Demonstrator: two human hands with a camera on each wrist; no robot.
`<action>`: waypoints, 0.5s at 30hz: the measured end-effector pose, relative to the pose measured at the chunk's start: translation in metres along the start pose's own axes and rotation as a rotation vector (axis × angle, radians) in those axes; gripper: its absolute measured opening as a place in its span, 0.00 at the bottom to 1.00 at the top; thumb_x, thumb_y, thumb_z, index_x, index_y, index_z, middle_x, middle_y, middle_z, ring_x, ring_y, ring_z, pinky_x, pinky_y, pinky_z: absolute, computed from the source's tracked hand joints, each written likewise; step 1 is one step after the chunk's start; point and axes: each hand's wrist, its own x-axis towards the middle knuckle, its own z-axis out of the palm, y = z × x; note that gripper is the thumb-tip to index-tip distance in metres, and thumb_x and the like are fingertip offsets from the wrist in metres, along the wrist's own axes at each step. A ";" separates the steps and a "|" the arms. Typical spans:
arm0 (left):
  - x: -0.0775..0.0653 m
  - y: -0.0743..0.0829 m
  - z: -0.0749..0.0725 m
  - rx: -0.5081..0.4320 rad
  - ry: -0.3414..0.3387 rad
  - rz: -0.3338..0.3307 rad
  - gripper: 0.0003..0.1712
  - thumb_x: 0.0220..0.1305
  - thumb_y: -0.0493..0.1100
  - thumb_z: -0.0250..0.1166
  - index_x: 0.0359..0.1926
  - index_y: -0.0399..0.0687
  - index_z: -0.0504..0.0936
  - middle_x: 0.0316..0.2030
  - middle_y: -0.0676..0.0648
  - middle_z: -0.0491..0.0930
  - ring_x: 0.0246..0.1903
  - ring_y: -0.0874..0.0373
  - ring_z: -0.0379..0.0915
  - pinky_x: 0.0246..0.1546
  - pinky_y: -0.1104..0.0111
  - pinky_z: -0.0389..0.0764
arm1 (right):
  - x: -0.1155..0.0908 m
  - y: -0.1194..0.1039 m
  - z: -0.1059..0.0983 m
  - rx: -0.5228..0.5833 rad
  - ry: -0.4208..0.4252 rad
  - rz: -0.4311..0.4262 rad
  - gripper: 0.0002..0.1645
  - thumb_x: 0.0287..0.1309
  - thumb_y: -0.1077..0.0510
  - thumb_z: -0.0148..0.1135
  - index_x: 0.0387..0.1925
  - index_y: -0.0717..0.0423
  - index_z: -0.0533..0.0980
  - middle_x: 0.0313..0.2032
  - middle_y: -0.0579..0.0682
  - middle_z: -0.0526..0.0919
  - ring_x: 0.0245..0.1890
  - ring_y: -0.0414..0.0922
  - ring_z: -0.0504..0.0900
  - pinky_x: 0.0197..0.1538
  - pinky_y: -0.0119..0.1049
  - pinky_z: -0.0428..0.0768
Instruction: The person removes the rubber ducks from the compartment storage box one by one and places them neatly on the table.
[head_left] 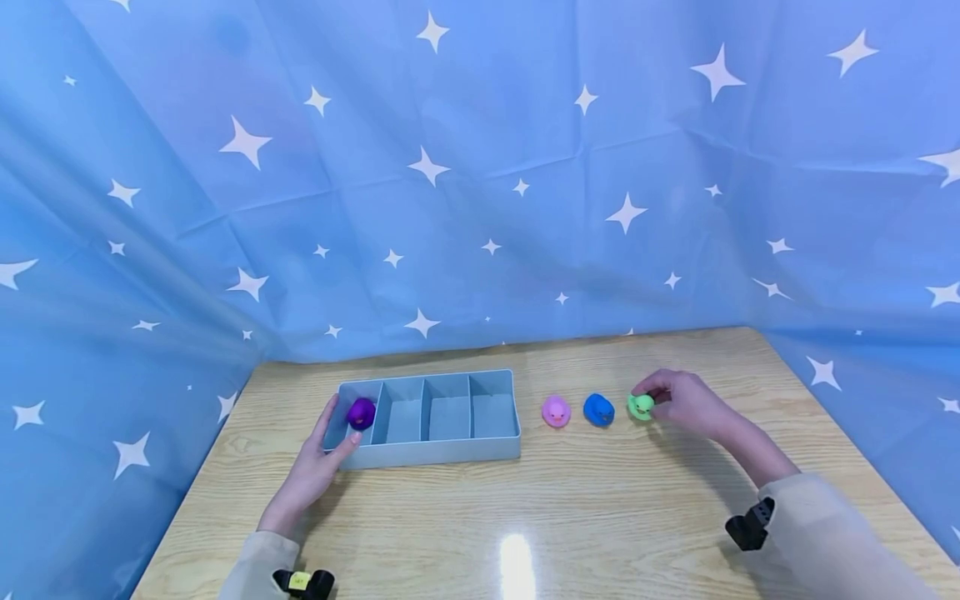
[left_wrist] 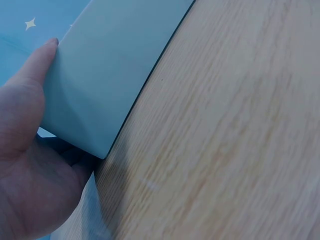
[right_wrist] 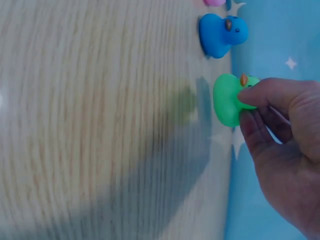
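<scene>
My left hand (head_left: 313, 462) grips the left end of a blue-grey box (head_left: 442, 452) with compartments, the thumb at its front rim and the fingers along its left side. A purple rubber duck (head_left: 362, 413) sits in the leftmost compartment. In the left wrist view, the thumb lies against the rim of the box (left_wrist: 115, 70). My right hand (head_left: 686, 404) pinches a green rubber duck (head_left: 641, 407) between thumb and fingers. In the right wrist view the green duck (right_wrist: 227, 102) hangs apart from its shadow, above the table.
Right of the box, a pink rubber duck (head_left: 556, 412) and a blue rubber duck (head_left: 598, 410) stand in a row on the wooden table (head_left: 450, 525). A blue curtain (head_left: 480, 208) with white stars hangs behind the table and at both sides.
</scene>
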 end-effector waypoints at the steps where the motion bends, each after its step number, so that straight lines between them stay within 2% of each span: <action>1: 0.000 0.000 0.000 0.000 0.001 0.002 0.49 0.78 0.54 0.58 0.84 0.58 0.35 0.82 0.39 0.36 0.78 0.33 0.31 0.72 0.33 0.40 | 0.000 0.002 0.000 0.002 -0.005 0.006 0.20 0.54 0.73 0.62 0.51 0.67 0.82 0.45 0.56 0.83 0.40 0.47 0.80 0.36 0.36 0.80; 8: 0.000 0.000 0.000 -0.004 0.000 0.006 0.49 0.78 0.54 0.58 0.84 0.58 0.35 0.82 0.39 0.36 0.78 0.33 0.31 0.72 0.33 0.40 | -0.003 0.011 0.004 0.012 0.006 0.007 0.20 0.55 0.73 0.64 0.51 0.69 0.81 0.46 0.59 0.82 0.43 0.51 0.82 0.38 0.36 0.82; 15: 0.000 0.000 0.000 -0.007 -0.006 0.002 0.49 0.78 0.54 0.58 0.84 0.60 0.35 0.82 0.40 0.36 0.78 0.33 0.31 0.72 0.32 0.39 | -0.004 0.015 0.009 0.045 0.053 0.006 0.18 0.61 0.65 0.70 0.52 0.68 0.81 0.47 0.58 0.82 0.45 0.52 0.83 0.42 0.35 0.84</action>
